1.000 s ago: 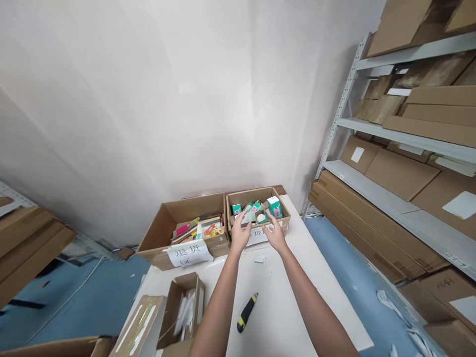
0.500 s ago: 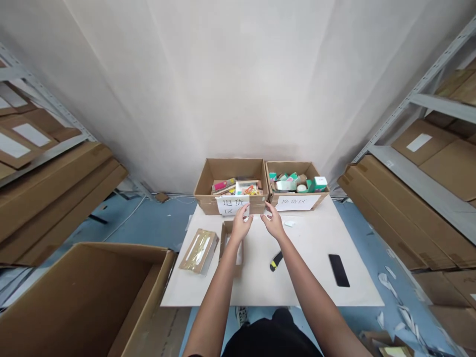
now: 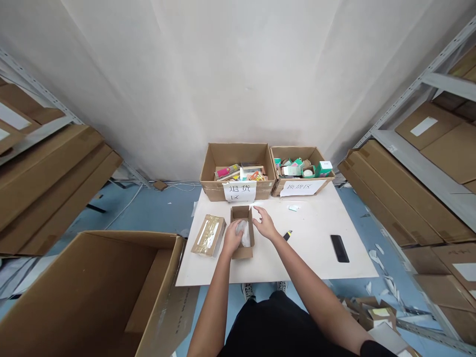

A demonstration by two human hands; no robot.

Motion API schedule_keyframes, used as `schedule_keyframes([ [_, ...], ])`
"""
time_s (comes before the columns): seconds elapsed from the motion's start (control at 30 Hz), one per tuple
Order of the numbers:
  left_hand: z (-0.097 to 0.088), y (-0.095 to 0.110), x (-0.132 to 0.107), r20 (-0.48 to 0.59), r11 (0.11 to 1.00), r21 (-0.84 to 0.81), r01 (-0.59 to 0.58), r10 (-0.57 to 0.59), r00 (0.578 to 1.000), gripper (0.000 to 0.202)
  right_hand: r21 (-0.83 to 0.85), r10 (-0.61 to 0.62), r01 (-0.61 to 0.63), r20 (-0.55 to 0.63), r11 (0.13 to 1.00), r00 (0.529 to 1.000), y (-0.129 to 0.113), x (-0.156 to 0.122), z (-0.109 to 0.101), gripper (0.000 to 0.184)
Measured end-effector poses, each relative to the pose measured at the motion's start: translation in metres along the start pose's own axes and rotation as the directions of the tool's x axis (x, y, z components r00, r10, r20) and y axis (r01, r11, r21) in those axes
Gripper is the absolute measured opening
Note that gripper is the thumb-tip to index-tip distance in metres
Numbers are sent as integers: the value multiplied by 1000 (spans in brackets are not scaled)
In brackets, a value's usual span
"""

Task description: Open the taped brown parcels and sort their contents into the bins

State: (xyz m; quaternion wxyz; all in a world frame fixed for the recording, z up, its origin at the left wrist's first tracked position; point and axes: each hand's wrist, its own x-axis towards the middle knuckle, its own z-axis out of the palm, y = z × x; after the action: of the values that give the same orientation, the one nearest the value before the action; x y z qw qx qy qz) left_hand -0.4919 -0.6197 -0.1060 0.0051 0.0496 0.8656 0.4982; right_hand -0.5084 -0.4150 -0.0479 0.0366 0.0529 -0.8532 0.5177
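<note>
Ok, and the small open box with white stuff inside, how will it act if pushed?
The small open box would likely slide rather than tip, since it sits long and low on the table. It is cardboard with an open top, so may flex when squeezed. The white stuff looks loose and crumpled, so could shift inside.

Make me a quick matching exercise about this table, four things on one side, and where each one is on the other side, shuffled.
Things:
1. Phone
2. Taped carton
3. Cutter
4. Left hand

Places:
A. Partly hidden by the right forearm
B. At the white wrapping inside the small open box
C. Toward the right edge of the table
D. On the table, just left of the small open box

Right pairs: 1-C, 2-D, 3-A, 4-B
</note>
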Motion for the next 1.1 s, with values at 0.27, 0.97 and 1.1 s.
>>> schedule_keyframes([
  [0.27,4,-43,-19,10,991,113,71,-73,997,52,-245,94,-23,284,969,954,31,-30,50,69],
  [0.97,22,-60,-50,-122,960,213,182,-158,980,30,-698,477,-42,442,715,759,74,-79,59,76],
  [1.1,25,-65,-60,-23,963,250,101,-98,995,39,-706,459,-51,401,706,793,77,-83,65,47],
])
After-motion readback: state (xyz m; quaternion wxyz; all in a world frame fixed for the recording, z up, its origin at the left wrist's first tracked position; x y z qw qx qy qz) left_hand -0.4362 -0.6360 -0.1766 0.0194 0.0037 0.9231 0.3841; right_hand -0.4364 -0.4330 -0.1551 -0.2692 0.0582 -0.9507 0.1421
